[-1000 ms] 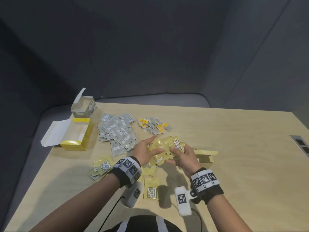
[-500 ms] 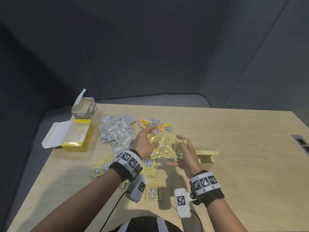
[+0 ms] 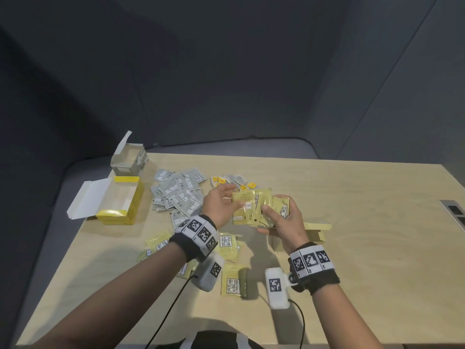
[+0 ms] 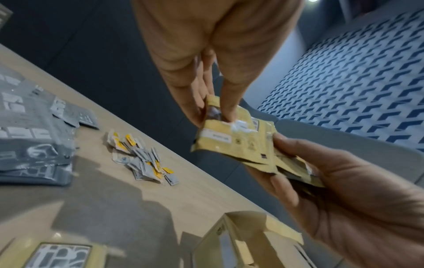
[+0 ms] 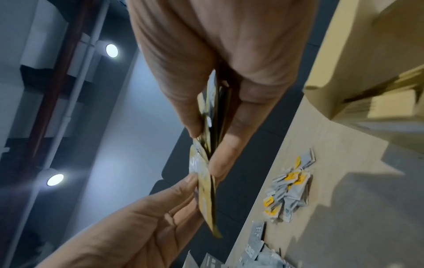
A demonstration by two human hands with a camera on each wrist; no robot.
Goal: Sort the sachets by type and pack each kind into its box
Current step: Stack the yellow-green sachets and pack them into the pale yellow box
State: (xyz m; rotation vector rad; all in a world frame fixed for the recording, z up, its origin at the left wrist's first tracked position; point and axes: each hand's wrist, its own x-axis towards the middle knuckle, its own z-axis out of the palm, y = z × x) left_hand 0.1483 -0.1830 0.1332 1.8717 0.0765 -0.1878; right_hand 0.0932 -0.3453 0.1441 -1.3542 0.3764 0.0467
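Observation:
Both hands hold one stack of pale yellow sachets (image 3: 254, 207) above the table's middle. My left hand (image 3: 234, 197) pinches its left end between thumb and fingers (image 4: 229, 108). My right hand (image 3: 271, 212) grips the right end, the stack (image 5: 206, 183) seen edge-on there. More pale yellow sachets (image 3: 227, 245) lie loose below the hands. A pile of grey sachets (image 3: 178, 195) and small grey-and-orange sachets (image 3: 231, 181) lie behind. An open pale yellow box (image 3: 315, 229) sits just right of my right hand.
An open bright yellow box (image 3: 123, 200) and an open grey box (image 3: 130, 159) stand at the table's (image 3: 364, 248) left rear corner. A dark panel (image 3: 455, 212) is set in the right edge. Cables trail from both wrist cameras near the front edge.
Half a second ago my right hand was loose beside the stack; now it grips the stack again. Both hands sit slightly farther from me than a second ago.

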